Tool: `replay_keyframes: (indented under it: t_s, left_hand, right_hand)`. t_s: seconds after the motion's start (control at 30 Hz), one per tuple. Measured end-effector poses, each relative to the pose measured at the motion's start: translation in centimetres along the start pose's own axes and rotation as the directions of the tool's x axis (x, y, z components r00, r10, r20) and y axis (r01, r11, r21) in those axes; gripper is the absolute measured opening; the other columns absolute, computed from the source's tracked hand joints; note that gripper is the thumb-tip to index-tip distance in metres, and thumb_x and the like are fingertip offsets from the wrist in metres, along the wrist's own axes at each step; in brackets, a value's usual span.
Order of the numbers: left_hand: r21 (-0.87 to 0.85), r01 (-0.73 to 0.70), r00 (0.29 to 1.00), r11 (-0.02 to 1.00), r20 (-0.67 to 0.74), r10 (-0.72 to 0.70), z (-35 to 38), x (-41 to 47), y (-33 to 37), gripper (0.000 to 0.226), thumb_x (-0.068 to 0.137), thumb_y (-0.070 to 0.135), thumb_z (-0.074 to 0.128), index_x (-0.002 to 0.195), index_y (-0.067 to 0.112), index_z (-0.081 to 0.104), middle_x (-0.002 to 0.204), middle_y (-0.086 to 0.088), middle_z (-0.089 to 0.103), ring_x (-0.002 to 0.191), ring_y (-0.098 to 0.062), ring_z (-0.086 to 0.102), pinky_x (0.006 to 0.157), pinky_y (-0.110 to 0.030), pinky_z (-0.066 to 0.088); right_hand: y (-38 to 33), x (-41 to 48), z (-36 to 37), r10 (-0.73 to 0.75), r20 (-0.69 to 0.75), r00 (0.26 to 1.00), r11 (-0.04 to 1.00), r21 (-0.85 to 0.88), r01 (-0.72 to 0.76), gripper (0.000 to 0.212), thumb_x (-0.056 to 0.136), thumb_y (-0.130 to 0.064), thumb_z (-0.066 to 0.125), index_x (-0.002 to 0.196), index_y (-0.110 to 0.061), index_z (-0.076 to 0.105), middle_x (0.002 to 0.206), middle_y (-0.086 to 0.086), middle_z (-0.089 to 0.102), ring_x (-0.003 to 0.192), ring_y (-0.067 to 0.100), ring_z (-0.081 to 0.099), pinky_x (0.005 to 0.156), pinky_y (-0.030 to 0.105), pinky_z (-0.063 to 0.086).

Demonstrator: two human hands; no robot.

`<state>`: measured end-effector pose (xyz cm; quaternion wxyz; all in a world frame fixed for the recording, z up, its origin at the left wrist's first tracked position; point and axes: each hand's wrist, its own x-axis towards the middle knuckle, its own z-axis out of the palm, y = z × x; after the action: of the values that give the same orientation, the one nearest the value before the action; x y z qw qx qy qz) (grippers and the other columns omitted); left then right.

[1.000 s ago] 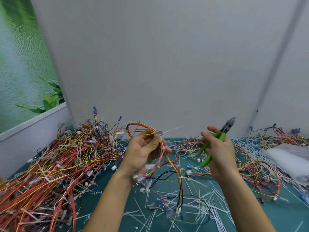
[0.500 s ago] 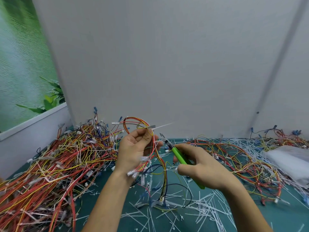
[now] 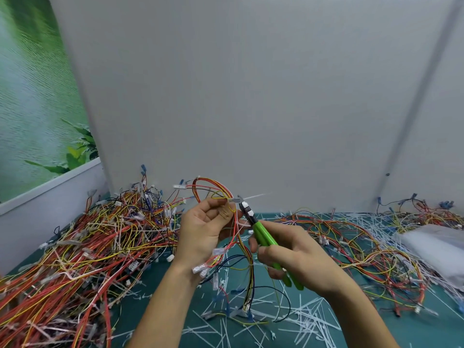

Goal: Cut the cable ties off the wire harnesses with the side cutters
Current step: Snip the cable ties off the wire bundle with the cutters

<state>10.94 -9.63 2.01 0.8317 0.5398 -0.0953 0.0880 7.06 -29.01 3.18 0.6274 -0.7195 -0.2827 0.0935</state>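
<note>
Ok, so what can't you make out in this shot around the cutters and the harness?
Head view: whether the side cutters touch the cable tie on the wire harness; the tip is too small and blurred.
Head view: handle middles, hidden by the right hand.
Head view: white bag, cut off by the right edge.

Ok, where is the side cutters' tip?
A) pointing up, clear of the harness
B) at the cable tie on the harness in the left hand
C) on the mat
B: right hand holds the side cutters at the cable tie on the harness in the left hand.
</note>
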Motion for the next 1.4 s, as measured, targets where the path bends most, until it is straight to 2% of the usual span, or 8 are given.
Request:
replay_keyframes:
  t_s: [0.27, 0.33, 0.47, 0.83, 1.0, 1.17, 1.3, 1.4]
  left_hand:
    - [0.019, 0.007, 1.000, 1.000, 0.012, -0.008, -0.2, 0.1, -0.1, 0.028, 0.060, 0.035, 0.086, 0.084, 0.023, 0.080, 0.087, -0.017, 0.077, 0.072, -0.029, 0.076, 0.064, -0.037, 0.063]
    - [0.016, 0.015, 1.000, 1.000, 0.026, -0.016, -0.1, 0.1, -0.2, 0.021, 0.061, 0.030, 0.085, 0.080, 0.023, 0.079, 0.083, -0.014, 0.077, 0.068, -0.028, 0.075, 0.061, -0.035, 0.063]
    - [0.021, -0.003, 0.999, 1.000, 0.047, 0.002, 0.3, 0.1, -0.3, 0.010, 0.070, 0.015, 0.076, 0.072, 0.025, 0.078, 0.077, -0.009, 0.077, 0.063, -0.024, 0.075, 0.055, -0.031, 0.060]
    - [0.094, -0.109, 0.992, 0.990, 0.068, 0.103, 0.1, -0.2, -0.1, 0.008, 0.070, 0.021, 0.079, 0.075, 0.026, 0.079, 0.083, -0.008, 0.078, 0.068, -0.023, 0.076, 0.059, -0.029, 0.060]
    - [0.212, -0.209, 0.977, 0.955, 0.088, 0.194, 0.0, -0.4, -0.2, 0.013, 0.068, 0.037, 0.081, 0.079, 0.033, 0.079, 0.085, -0.002, 0.079, 0.075, -0.018, 0.075, 0.065, -0.029, 0.061]
    - [0.256, -0.244, 0.969, 0.935, 0.100, 0.226, 0.1, -0.5, -0.4, 0.008, 0.074, 0.034, 0.079, 0.082, 0.032, 0.079, 0.082, -0.002, 0.078, 0.074, -0.018, 0.075, 0.067, -0.030, 0.061]
    - [0.239, -0.237, 0.970, 0.942, 0.103, 0.219, 0.0, -0.3, -0.3, 0.007, 0.078, 0.023, 0.078, 0.085, 0.027, 0.079, 0.086, -0.010, 0.078, 0.078, -0.024, 0.075, 0.069, -0.034, 0.062]
    - [0.228, -0.241, 0.969, 0.943, 0.108, 0.221, 0.1, -0.3, -0.3, 0.008, 0.081, 0.019, 0.076, 0.085, 0.026, 0.079, 0.086, -0.009, 0.078, 0.078, -0.020, 0.075, 0.067, -0.027, 0.060]
  right_hand:
    - [0.1, -0.1, -0.2, 0.005, 0.017, 1.000, 1.000, 0.021, -0.006, 0.014, 0.088, -0.010, 0.059, 0.095, -0.015, 0.070, 0.074, -0.006, 0.056, 0.066, 0.016, 0.043, 0.053, 0.029, 0.036]
    - [0.3, -0.1, -0.3, 0.004, 0.014, 1.000, 1.000, -0.002, -0.004, 0.013, 0.089, -0.013, 0.061, 0.096, -0.019, 0.071, 0.080, -0.001, 0.056, 0.070, 0.021, 0.042, 0.054, 0.029, 0.037]
    - [0.7, 0.0, -0.2, 0.008, -0.014, 1.000, 1.000, -0.013, -0.008, 0.020, 0.088, -0.022, 0.064, 0.099, -0.006, 0.065, 0.084, 0.011, 0.050, 0.072, 0.025, 0.040, 0.054, 0.031, 0.039]
    - [0.2, -0.2, 0.0, 0.017, -0.022, 1.000, 0.994, -0.108, -0.019, 0.018, 0.095, -0.027, 0.062, 0.102, -0.013, 0.070, 0.073, 0.003, 0.060, 0.065, 0.019, 0.057, 0.060, 0.034, 0.052]
    - [-0.1, -0.3, -0.1, 0.061, -0.017, 0.998, 0.980, -0.187, -0.063, 0.031, 0.093, -0.029, 0.053, 0.114, -0.011, 0.067, 0.087, -0.015, 0.072, 0.079, 0.008, 0.066, 0.070, 0.029, 0.057]
    - [0.5, 0.0, 0.5, 0.056, -0.094, 0.994, 0.974, -0.215, -0.075, 0.031, 0.104, -0.040, 0.052, 0.100, -0.012, 0.065, 0.079, 0.009, 0.065, 0.069, 0.024, 0.062, 0.067, 0.054, 0.056]
    - [1.1, 0.4, 1.2, -0.058, -0.149, 0.987, 0.960, -0.280, 0.014, 0.027, 0.108, -0.034, 0.051, 0.084, -0.039, 0.061, 0.064, -0.009, 0.055, 0.055, 0.013, 0.049, 0.052, 0.036, 0.045]
    - [1.5, 0.6, 1.2, -0.122, -0.189, 0.974, 0.932, -0.359, 0.048, 0.019, 0.106, -0.041, 0.055, 0.088, -0.040, 0.062, 0.064, -0.011, 0.056, 0.055, 0.010, 0.049, 0.054, 0.034, 0.044]
